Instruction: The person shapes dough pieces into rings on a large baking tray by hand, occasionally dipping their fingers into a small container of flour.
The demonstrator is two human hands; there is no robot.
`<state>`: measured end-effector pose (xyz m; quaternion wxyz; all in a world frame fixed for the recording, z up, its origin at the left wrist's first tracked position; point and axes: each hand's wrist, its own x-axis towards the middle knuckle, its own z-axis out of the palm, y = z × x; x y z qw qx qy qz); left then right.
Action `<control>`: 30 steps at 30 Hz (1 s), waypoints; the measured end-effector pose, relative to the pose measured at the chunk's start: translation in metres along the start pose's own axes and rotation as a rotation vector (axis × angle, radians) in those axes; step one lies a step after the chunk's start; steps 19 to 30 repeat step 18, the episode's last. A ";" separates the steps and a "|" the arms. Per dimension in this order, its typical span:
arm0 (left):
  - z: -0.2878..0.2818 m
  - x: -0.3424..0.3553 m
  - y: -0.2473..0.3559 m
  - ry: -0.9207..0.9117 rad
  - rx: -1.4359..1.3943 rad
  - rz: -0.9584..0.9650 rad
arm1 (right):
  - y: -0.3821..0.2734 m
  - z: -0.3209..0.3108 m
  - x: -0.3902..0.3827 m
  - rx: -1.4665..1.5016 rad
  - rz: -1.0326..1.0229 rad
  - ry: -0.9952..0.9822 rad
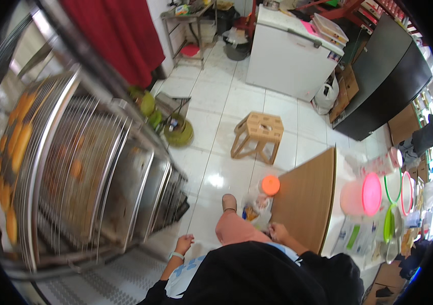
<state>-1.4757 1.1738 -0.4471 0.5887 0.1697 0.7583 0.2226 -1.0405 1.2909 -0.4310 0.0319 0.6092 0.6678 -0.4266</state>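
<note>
My left hand [184, 244] hangs beside the metal rack with its fingers curled in, and nothing shows in them. A light band circles that wrist. On the other side, my right hand [278, 232] is low against the wooden side panel [305, 195] of the counter, its fingers closed; what they hold, if anything, is too small to make out. Just beyond it on the floor sits a clear plastic bag [262, 219] with small colourful packs. A container with an orange lid [270, 185] stands behind the bag, next to the panel.
At left, a tall rack [137, 195] holds trays, the upper one with long bread rolls [21, 147]. Ahead are a brown folding stool [260, 133], green gas cylinders [179, 133], a white chest freezer [287, 61] and a dark fridge [387, 76]. Pink-rimmed tubs [356, 195] crowd the counter.
</note>
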 end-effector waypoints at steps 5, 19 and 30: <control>-0.006 0.076 0.068 -0.039 0.049 -0.064 | 0.058 0.021 0.048 0.029 0.147 -0.031; -0.001 0.280 0.283 -0.016 0.286 0.202 | -0.098 -0.150 0.304 0.060 0.137 0.116; -0.001 0.280 0.283 -0.016 0.286 0.202 | -0.098 -0.150 0.304 0.060 0.137 0.116</control>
